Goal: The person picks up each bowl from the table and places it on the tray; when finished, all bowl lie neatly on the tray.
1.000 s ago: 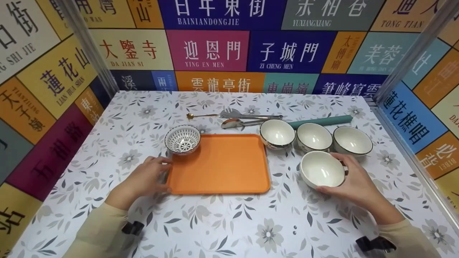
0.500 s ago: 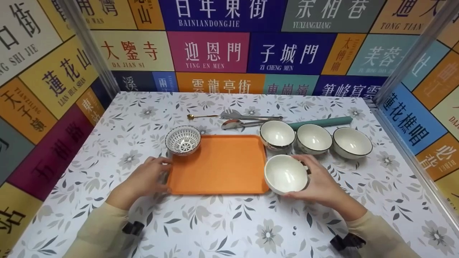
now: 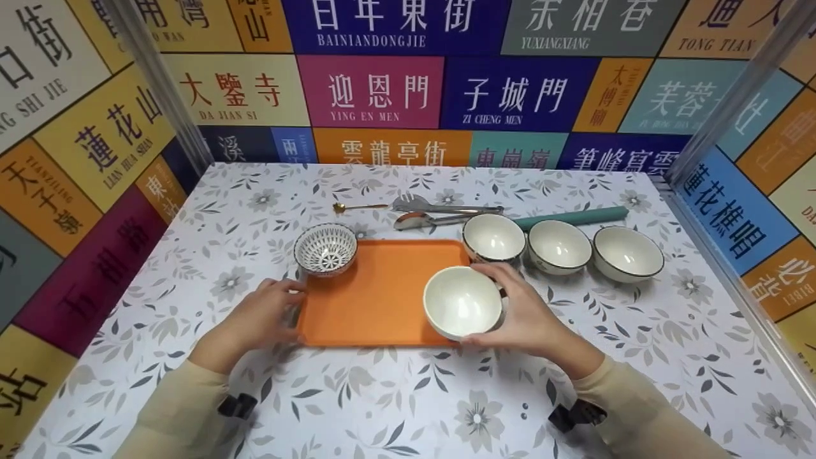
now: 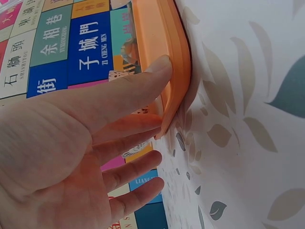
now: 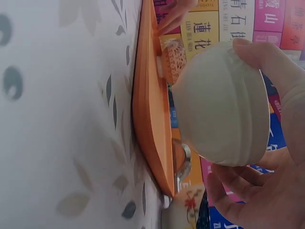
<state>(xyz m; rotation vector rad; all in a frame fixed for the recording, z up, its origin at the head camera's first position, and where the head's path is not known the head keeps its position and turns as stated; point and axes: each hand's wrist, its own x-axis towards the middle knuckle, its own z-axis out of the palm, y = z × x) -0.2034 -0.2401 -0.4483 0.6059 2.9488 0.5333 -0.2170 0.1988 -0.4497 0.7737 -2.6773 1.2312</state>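
My right hand (image 3: 526, 312) grips a white bowl (image 3: 462, 301) by its side, thumb near the front and fingers behind. Held above the right part of an orange tray (image 3: 376, 293), the bowl (image 5: 219, 107) shows a gap under its base in the right wrist view. At the tray's left edge is my left hand (image 3: 258, 322). Its thumb (image 4: 159, 69) touches the tray's rim at the corner in the left wrist view, the other fingers loosely extended. A black-and-white patterned bowl (image 3: 326, 250) sits at the tray's back left corner.
Behind the tray's right side stand three white bowls in a row: a left one (image 3: 495, 237), a middle one (image 3: 560, 247) and a right one (image 3: 628, 254). Further back lie a small gold spoon (image 3: 360, 206), metal utensils (image 3: 446, 209) and a green rolled item (image 3: 577, 217).
My right hand has carried the white bowl leftward from in front of the bowl row to over the tray's right part. The left hand has stayed at the tray's edge.
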